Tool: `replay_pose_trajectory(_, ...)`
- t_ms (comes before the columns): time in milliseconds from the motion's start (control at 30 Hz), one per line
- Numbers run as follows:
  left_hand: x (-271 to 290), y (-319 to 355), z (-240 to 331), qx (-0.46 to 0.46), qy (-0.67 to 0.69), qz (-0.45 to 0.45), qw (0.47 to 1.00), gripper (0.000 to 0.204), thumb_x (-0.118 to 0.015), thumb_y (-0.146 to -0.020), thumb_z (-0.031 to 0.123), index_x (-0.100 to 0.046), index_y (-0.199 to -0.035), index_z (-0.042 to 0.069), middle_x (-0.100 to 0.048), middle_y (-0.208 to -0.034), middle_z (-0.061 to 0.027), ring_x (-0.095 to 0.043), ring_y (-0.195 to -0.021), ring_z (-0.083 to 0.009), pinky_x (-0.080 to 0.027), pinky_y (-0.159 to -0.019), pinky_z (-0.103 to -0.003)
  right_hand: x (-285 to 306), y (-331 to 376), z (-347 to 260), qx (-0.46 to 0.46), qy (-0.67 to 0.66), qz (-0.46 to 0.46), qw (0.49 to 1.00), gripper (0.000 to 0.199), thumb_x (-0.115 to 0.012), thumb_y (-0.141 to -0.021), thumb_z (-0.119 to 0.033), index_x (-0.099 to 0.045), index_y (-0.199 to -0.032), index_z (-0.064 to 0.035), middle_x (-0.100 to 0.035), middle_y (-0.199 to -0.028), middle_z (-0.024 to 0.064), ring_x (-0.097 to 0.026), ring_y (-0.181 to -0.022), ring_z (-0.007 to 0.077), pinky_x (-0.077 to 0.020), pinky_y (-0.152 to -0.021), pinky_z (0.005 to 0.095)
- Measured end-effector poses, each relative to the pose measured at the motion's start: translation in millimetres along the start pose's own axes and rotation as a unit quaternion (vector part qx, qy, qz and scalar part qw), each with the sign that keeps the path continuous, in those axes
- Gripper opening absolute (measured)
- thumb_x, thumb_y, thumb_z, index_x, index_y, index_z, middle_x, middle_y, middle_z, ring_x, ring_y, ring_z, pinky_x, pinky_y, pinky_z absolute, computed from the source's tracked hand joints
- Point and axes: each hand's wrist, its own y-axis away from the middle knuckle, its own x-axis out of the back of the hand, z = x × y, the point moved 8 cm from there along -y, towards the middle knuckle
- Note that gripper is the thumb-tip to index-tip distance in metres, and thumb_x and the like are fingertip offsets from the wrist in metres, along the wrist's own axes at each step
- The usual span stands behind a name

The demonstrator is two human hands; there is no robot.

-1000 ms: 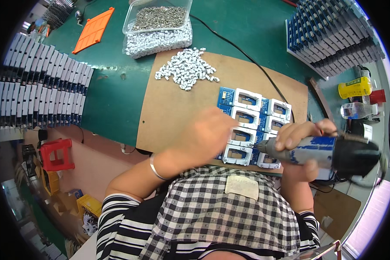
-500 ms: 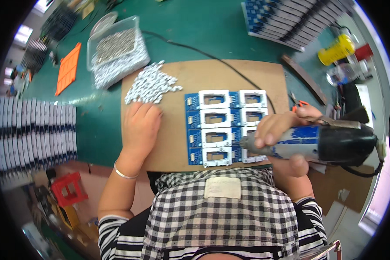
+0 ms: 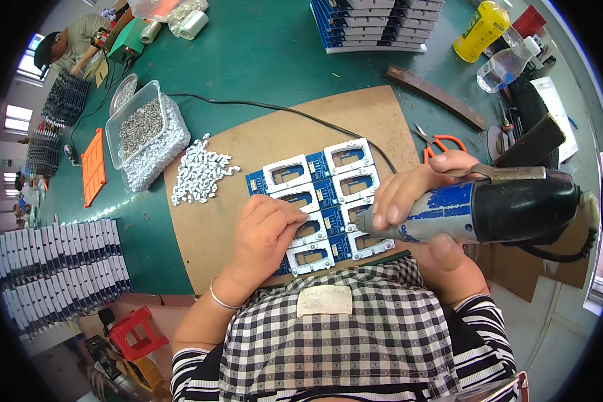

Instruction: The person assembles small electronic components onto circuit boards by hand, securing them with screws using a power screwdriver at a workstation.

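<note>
My right hand (image 3: 415, 194) is wrapped round an electric screwdriver (image 3: 442, 213) with a blue, grey and black body, its nose pointing left over the board. Below it lies a blue circuit board panel (image 3: 323, 194) carrying two columns of white frames (image 3: 352, 185). Over the left column, my left hand (image 3: 264, 231) is closed in a pinch at one frame; anything between its fingertips is too small to make out. Left of the panel spreads a heap of small white pieces (image 3: 201, 171). The screwdriver's tip and the hand partly cover the right column.
A brown board (image 3: 211, 248) lies under the panel on the green table (image 3: 248, 63). Beyond the heap stands a clear tub (image 3: 117, 164) of screws and white pieces. A black cord (image 3: 268, 105) crosses behind. Orange-handled pliers (image 3: 449, 139), bottles (image 3: 481, 30) and stacked panels (image 3: 60, 268) surround it.
My left hand has left the heap of white pieces and come right onto the panel's left column, fingers pinched. The whole view has turned; the right hand keeps its hold on the screwdriver.
</note>
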Motion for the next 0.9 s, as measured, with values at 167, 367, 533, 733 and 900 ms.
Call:
replay_pose_trajectory(167, -3, 0, 0, 0.006, -0.004, 0.012, 1.0, 0.02, -0.07, -0.067, -0.004, -0.066, -0.082, 0.008, -0.062, -0.079, -0.0041, -0.056, -0.079, -0.0237, -0.045, -0.07, -0.034, 2, -1, 8, -0.003, -0.022, -0.001, 1.0, 0.066, -0.069, -0.082, -0.035, -0.032, -0.128, -0.0071, -0.06, -0.077, 0.0099, -0.062, -0.069, 0.0239, -0.049, -0.067, 0.036)
replay_pose_trajectory(367, -6, 3, 7, -0.051, -0.024, 0.021, 0.998, 0.022, -0.071, -0.067, -0.005, -0.063, -0.085, 0.005, -0.061, -0.079, -0.0063, -0.056, -0.073, -0.0245, -0.045, -0.066, -0.035, -1, -3, 7, 0.036, -0.038, -0.059, 0.997, 0.064, -0.068, -0.073, -0.011, -0.034, -0.126, -0.0003, -0.063, -0.081, 0.0132, -0.065, -0.076, 0.0218, -0.0542, -0.072, 0.0328)
replay_pose_trajectory(533, -5, -1, 3, -0.053, 0.012, -0.001, 0.999, 0.032, -0.071, -0.068, -0.003, -0.059, -0.096, 0.006, -0.059, -0.079, -0.0079, -0.056, -0.072, -0.0258, -0.046, -0.065, -0.036, -9, -6, 7, 0.033, -0.037, -0.07, 0.996, 0.064, -0.068, -0.071, -0.008, -0.035, -0.126, 0.0, -0.064, -0.081, 0.0135, -0.065, -0.076, 0.0213, -0.0537, -0.072, 0.0318)
replay_pose_trajectory(733, -7, -16, 16, -0.094, -0.025, -0.079, 0.992, 0.033, -0.07, -0.069, -0.002, -0.059, -0.099, 0.005, -0.06, -0.082, -0.0082, -0.057, -0.076, -0.0255, -0.047, -0.068, -0.036, -29, -10, -4, 0.008, 0.032, -0.102, 0.994, 0.065, -0.071, -0.076, -0.021, -0.032, -0.126, -0.0045, -0.062, -0.081, 0.0113, -0.064, -0.075, 0.0219, -0.0511, -0.072, 0.0339)
replay_pose_trajectory(900, -4, -3, 3, -0.063, 0.016, -0.042, 0.997, 0.038, -0.07, -0.069, 0.0, -0.058, -0.105, 0.004, -0.06, -0.082, -0.0079, -0.057, -0.076, -0.0254, -0.048, -0.069, -0.036, -47, -16, 4, -0.01, 0.071, -0.149, 0.986, 0.066, -0.072, -0.083, -0.035, -0.028, -0.126, -0.0098, -0.06, -0.082, 0.0091, -0.063, -0.076, 0.0237, -0.0501, -0.075, 0.0384)
